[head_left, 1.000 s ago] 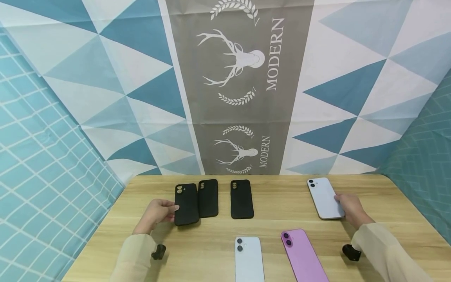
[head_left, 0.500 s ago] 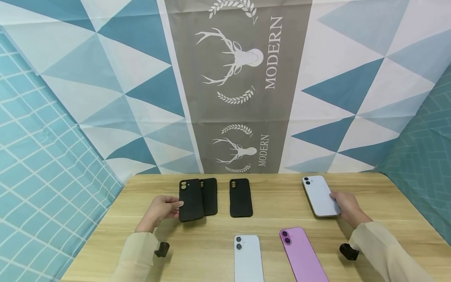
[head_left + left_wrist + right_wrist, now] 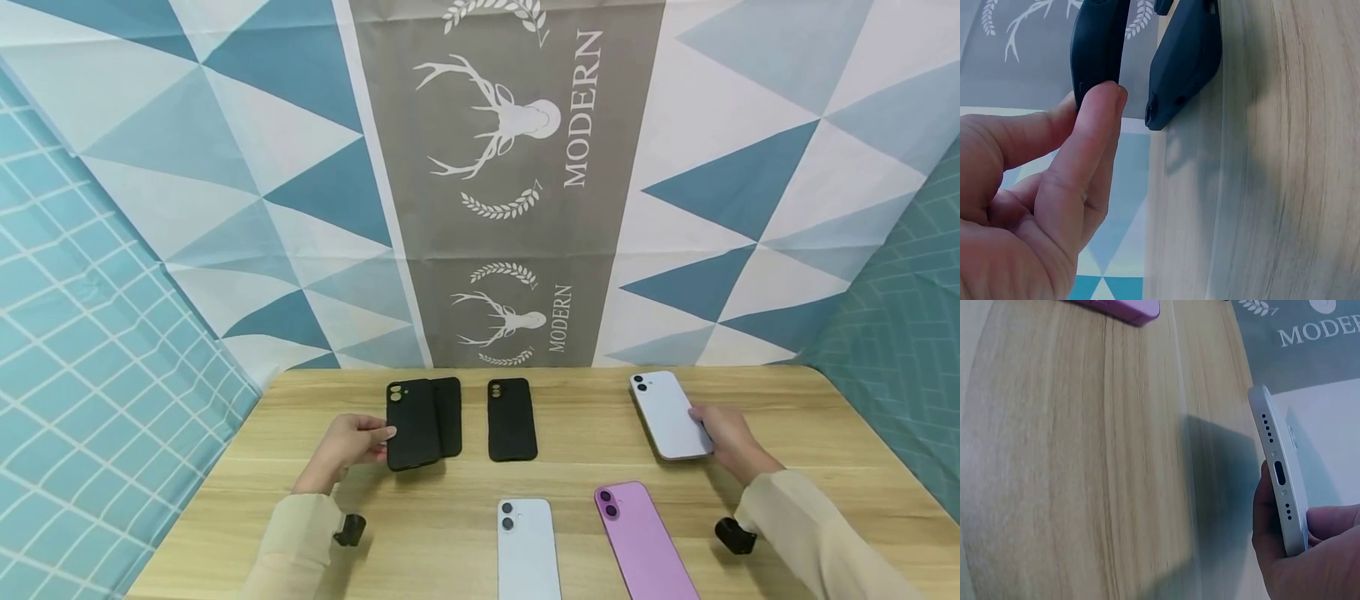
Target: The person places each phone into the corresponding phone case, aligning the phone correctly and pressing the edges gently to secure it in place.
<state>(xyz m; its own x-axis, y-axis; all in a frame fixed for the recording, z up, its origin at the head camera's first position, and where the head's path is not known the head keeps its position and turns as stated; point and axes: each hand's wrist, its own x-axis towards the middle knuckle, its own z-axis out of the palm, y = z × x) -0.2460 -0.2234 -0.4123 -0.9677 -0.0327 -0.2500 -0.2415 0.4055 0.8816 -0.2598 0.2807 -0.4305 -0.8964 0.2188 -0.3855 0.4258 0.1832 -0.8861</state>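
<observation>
My left hand (image 3: 348,450) pinches a black phone case (image 3: 414,425) by its left edge, thumb on top and fingers beneath. In the left wrist view that case (image 3: 1099,50) hangs clear of the table, apart from a second black case (image 3: 1188,62). From the head view it partly covers that second case (image 3: 450,417). On the right, my right hand (image 3: 727,437) grips a white phone (image 3: 671,415) by its right edge, back facing up. The right wrist view shows the phone's port end (image 3: 1280,472) raised over its shadow.
A third black case (image 3: 512,421) lies at the back middle of the wooden table (image 3: 420,533). Nearer the front lie another white phone (image 3: 528,550) and a pink-purple phone (image 3: 647,542), both camera side up. A patterned cloth (image 3: 510,208) hangs behind the table.
My left hand has lifted its case and moved it right, over part of the second case. My right hand has raised the white phone and carried it left.
</observation>
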